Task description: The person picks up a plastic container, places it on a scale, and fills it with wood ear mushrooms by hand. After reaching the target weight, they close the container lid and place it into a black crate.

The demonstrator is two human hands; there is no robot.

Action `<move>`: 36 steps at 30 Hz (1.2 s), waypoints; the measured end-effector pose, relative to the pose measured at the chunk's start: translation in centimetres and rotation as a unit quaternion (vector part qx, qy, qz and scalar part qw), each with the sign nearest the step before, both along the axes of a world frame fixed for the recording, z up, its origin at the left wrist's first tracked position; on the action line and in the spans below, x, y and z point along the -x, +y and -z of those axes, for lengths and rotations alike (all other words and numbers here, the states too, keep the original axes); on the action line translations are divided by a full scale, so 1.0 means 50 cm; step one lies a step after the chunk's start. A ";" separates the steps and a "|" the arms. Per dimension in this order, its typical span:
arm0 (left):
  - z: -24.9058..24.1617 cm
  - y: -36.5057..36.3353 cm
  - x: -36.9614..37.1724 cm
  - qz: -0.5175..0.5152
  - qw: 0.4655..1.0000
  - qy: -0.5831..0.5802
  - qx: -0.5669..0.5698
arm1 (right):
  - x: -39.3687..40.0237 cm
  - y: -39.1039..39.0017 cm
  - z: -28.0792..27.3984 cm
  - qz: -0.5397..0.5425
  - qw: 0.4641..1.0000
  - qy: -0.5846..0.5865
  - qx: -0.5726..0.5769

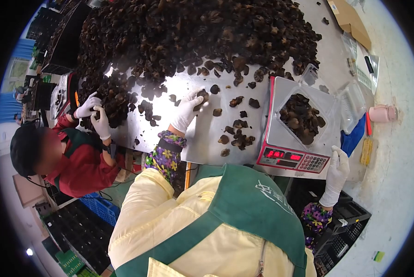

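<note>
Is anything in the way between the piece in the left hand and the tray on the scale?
Nothing visible blocks the way from the left hand and its dark piece across to the clear tray; only loose pieces lie on the metal table between, before the red-edged scale.

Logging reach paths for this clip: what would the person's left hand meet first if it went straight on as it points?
Beyond the dark piece it holds, the left hand would probably meet the loose piece just ahead on the table; exact heading and height are hard to judge.
</note>
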State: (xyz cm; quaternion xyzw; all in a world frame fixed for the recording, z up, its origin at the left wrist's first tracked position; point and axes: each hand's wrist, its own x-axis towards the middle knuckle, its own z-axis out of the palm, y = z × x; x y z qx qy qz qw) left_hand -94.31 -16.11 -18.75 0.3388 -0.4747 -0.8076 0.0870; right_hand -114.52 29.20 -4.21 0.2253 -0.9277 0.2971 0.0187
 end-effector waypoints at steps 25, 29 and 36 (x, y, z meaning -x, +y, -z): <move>0.011 -0.043 -0.041 -0.096 0.974 -0.125 0.162 | -0.010 0.032 -0.003 0.015 1.000 -0.006 -0.020; 0.032 -0.010 -0.090 -0.025 0.897 -0.173 0.406 | -0.006 0.011 0.000 0.007 1.000 -0.003 -0.026; 0.025 0.122 0.035 0.209 0.760 -0.113 0.605 | 0.013 -0.065 -0.013 -0.060 0.998 0.019 -0.007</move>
